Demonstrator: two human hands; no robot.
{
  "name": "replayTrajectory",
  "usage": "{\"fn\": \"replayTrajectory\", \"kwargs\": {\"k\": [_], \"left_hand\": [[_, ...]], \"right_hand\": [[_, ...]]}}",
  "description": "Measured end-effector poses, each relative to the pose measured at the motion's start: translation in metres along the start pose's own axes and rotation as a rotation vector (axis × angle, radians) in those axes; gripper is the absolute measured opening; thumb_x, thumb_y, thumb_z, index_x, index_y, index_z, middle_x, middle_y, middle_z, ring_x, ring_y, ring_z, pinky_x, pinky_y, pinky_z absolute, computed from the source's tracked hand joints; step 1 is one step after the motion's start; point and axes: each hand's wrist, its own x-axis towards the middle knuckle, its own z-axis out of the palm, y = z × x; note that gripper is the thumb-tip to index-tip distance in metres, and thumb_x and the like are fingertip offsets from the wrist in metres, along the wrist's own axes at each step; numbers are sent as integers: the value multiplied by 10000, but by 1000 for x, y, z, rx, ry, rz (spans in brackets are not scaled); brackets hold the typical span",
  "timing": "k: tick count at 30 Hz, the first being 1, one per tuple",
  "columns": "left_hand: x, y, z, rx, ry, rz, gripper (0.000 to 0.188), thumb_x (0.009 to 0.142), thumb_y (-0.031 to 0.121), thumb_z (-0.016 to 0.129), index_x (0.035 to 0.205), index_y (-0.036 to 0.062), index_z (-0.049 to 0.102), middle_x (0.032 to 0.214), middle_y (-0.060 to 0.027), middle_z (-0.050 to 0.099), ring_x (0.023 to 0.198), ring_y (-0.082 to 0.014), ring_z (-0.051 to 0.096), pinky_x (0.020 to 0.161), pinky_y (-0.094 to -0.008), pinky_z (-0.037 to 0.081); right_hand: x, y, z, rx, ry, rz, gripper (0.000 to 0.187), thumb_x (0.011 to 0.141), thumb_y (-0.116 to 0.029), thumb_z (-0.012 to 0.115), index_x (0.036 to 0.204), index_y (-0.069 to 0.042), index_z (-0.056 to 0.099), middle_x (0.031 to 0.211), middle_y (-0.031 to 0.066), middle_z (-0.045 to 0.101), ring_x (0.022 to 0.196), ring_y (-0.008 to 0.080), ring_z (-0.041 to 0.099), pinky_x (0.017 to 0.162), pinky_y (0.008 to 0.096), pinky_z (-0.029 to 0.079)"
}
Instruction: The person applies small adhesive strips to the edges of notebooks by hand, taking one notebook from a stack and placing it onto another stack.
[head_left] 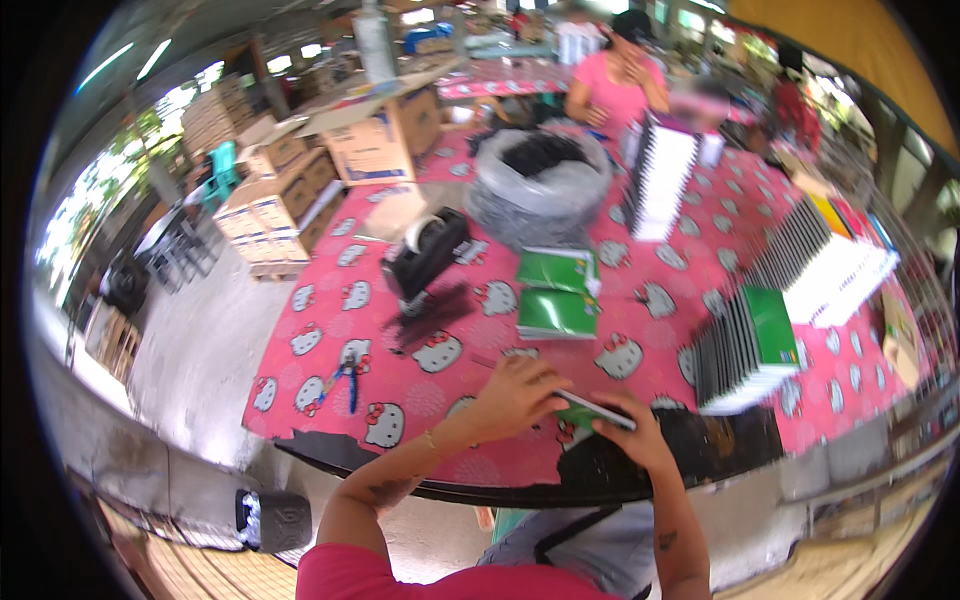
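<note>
A green notebook point(596, 411) is held tilted over the near edge of the table, its pale edge facing up. My left hand point(515, 396) closes on its left end, and my right hand point(634, 432) grips the right end. Just beyond them, green notebooks point(557, 313) lie in two small piles. To the right stands a stack of green spiral notebooks point(745, 345) with black coils. Blue-handled pliers point(348, 380) rest on the table left of my left hand. Thin dark strips, blurred, lie below a black tape dispenser point(428, 250).
The pink patterned tablecloth point(540, 460) is torn along the near edge. A plastic bag point(540, 205) with black contents stands farther back, beside a tall spiral-bound stack point(664, 185). More bound books point(825, 265) sit at right, cardboard boxes point(365, 140) at left. A person in pink point(620, 90) is across the table.
</note>
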Motion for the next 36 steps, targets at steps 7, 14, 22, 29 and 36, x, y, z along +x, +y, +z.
{"fn": "replayTrajectory", "kwargs": {"k": [7,14,22,29,36], "left_hand": [[-9,-13,14,12,39,34,226,864,297,743,1010,150,654,944,20,626,982,-215,609,1000,-450,378],[2,28,-3,340,-5,-124,664,944,516,570,1406,44,498,1471,-135,494,1412,-325,404,1097,-657,249],[2,26,-1,394,-120,-173,756,988,539,467,1512,3,369,1606,-176,321,1503,-324,272,1124,-677,212],[-1,31,-3,361,-17,-163,593,983,438,556,1410,32,497,1474,-138,497,1399,-294,433,1138,-668,208],[-10,-5,-9,-56,-122,-103,295,867,312,750,1086,134,661,1073,-44,685,1074,-245,652,1155,-581,235]], "right_hand": [[-8,-13,10,98,-2,181,233,906,-50,713,1130,12,715,875,26,679,800,84,594,716,250,472],[0,-36,17,212,126,171,225,918,-86,715,1113,25,719,810,-4,646,712,58,553,626,231,445],[-1,-51,25,242,156,253,230,913,-102,715,1087,47,710,843,9,664,749,65,577,673,239,471],[-3,-48,29,313,201,279,219,875,-88,735,1045,48,711,849,6,659,757,70,588,664,240,462],[-1,-46,18,264,9,284,248,879,-92,728,1094,31,719,853,18,670,749,79,588,664,235,460]]}}
